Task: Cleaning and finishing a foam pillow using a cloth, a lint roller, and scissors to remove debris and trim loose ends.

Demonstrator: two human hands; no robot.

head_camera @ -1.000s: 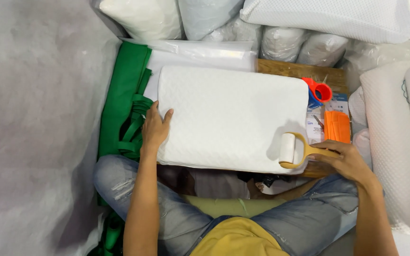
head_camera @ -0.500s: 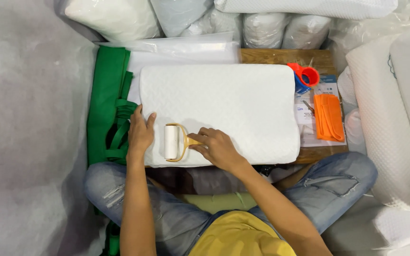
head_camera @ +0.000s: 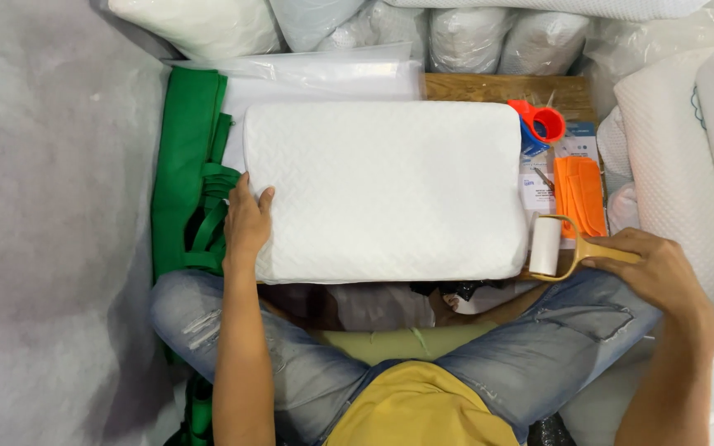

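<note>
The white quilted pillow (head_camera: 386,190) lies flat across a low wooden tabletop (head_camera: 497,85) in front of your crossed legs, filling most of it. It looks soft, light and springy, with a textured fabric cover that should not slip; it would likely sag if lifted by one corner, so take it by a long edge or by both ends.

A folded green fabric bag (head_camera: 185,177) sits touching the pillow's left end, and clear-wrapped bundles (head_camera: 316,74) lie just behind.

Your left hand (head_camera: 247,225) rests flat and open on the pillow's near left corner, fingers spread, pressing it down rather than gripping.

Your right hand (head_camera: 659,272) is closed around the yellow handle of a lint roller (head_camera: 559,246), held just off the pillow's right end, its white drum upright beside the edge and apart from the cover. The roller looks light and rigid; the handle is the natural hold.

Beyond it lie an orange folded item (head_camera: 582,194) on printed leaflets (head_camera: 535,183) and a small red-and-blue tape dispenser (head_camera: 539,125).
</note>
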